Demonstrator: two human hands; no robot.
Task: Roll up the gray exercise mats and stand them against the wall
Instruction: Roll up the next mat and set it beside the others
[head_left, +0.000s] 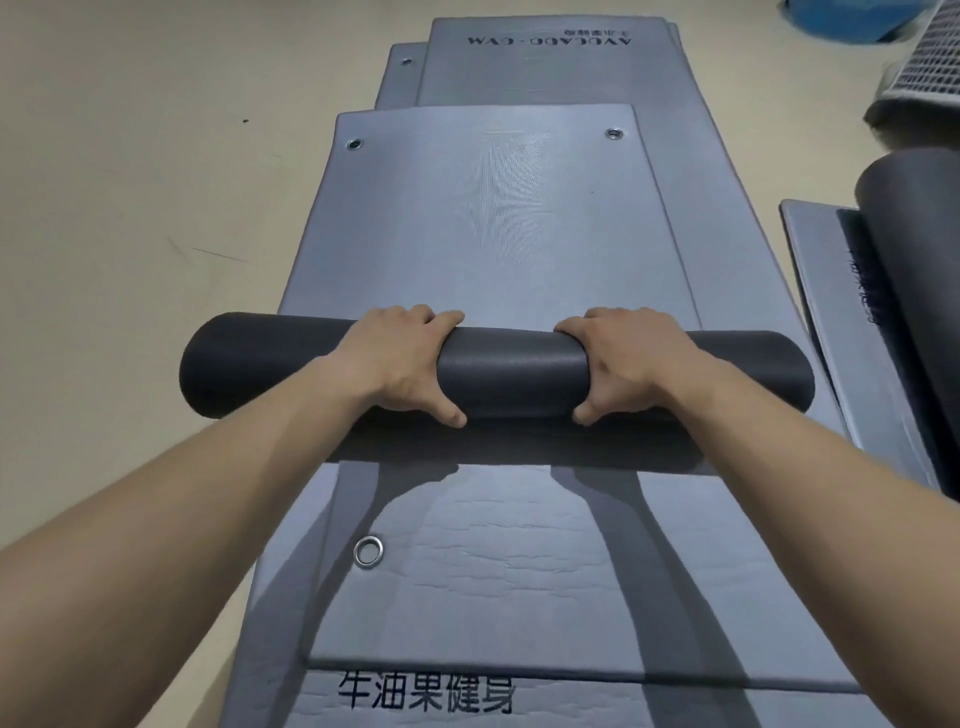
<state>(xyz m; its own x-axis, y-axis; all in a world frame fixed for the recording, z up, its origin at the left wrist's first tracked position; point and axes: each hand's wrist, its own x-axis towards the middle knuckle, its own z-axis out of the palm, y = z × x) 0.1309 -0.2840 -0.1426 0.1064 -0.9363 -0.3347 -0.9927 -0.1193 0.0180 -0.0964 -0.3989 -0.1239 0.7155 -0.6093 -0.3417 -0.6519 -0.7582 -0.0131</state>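
A gray exercise mat (483, 208) lies flat on a stack of like mats, its near end wound into a dark roll (514, 371) across the middle of the view. My left hand (402, 364) grips the roll left of centre, fingers over the top and thumb on the near side. My right hand (628, 361) grips it right of centre the same way. The unrolled part stretches away from me, with two metal eyelets at its far corners. Beneath the roll another gray mat (519, 571) shows an eyelet and printed characters.
More gray mats (545, 57) lie farther off in the stack. At the right, a dark rolled mat (904, 208) rests on another flat mat (826, 291). A white mesh thing (924, 62) and something blue sit at the top right. Beige floor (130, 208) spreads to the left.
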